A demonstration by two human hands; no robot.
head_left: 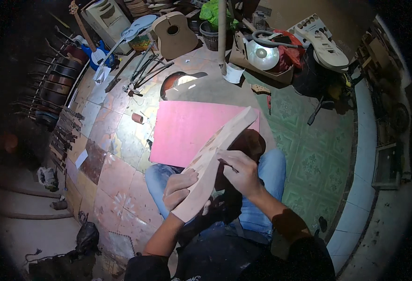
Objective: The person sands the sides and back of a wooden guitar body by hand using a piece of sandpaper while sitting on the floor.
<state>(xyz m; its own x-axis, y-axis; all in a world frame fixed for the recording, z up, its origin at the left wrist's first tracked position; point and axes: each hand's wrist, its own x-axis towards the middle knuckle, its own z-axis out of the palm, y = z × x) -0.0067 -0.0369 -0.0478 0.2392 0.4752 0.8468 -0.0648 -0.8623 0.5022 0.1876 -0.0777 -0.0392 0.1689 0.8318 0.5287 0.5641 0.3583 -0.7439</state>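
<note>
A bare, pale wooden guitar body (205, 185) is tilted on its edge above my lap, its long side slanting up to the right. My left hand (179, 188) grips its lower end, fingers over the far face and thumb around the near side. Against the body's near edge, my right hand (240, 171) is closed with the fingers bent. Whatever is pinched in it, if anything, is hidden. Beyond the body lies a pink board (182, 131) on the floor in front of my crossed legs.
Guitars stand in a rack (61, 79) at the left. An unfinished acoustic body (174, 35) leans at the back, beside a dark bin (209, 37). A cardboard box (262, 70) holds assorted items. A screwdriver (269, 104) and a small brown cylinder (137, 118) lie on the tiles.
</note>
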